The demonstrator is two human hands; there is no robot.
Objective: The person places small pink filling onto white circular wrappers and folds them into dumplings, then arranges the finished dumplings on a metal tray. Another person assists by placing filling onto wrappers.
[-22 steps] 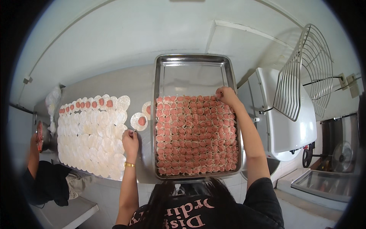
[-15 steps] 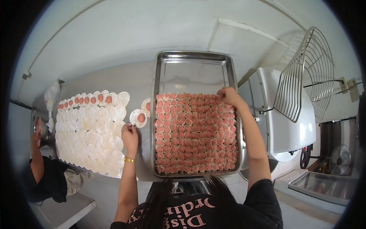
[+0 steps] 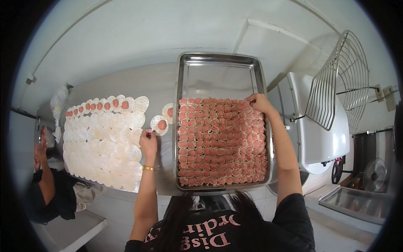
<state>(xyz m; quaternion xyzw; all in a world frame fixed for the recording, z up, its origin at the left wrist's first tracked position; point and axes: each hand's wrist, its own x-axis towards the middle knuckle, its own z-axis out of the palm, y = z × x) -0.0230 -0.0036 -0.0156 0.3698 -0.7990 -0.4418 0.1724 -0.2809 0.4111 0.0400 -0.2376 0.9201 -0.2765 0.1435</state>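
Observation:
A deep steel tray (image 3: pixel 218 77) stands before me, its near part packed with rows of small open-topped dumplings (image 3: pixel 220 143) filled with pink meat. My right hand (image 3: pixel 260 103) is closed at the far right end of the last row, its fingertips on a dumpling there. Left of the tray, my left hand (image 3: pixel 148 142) pinches the near edge of a round wrapper (image 3: pixel 159 129) with a lump of pink filling on it. Another filled wrapper (image 3: pixel 167 110) lies partly behind the tray's left rim. Overlapping pale wrappers (image 3: pixel 103 145) cover the table further left, the farthest row mostly topped with filling.
At the far left, a co-worker's hands (image 3: pixel 40 153) are beside a metal bowl (image 3: pixel 49 137) and a plastic bag (image 3: pixel 58 107). Right of the tray stand a white machine (image 3: pixel 323 138) and a wire rack (image 3: pixel 325 94). A wall runs along the table's back.
The whole view has shifted slightly, so tray and wrappers appear farther right. My hands stay at about the same places. The co-worker's hands have come together beside the bowl.

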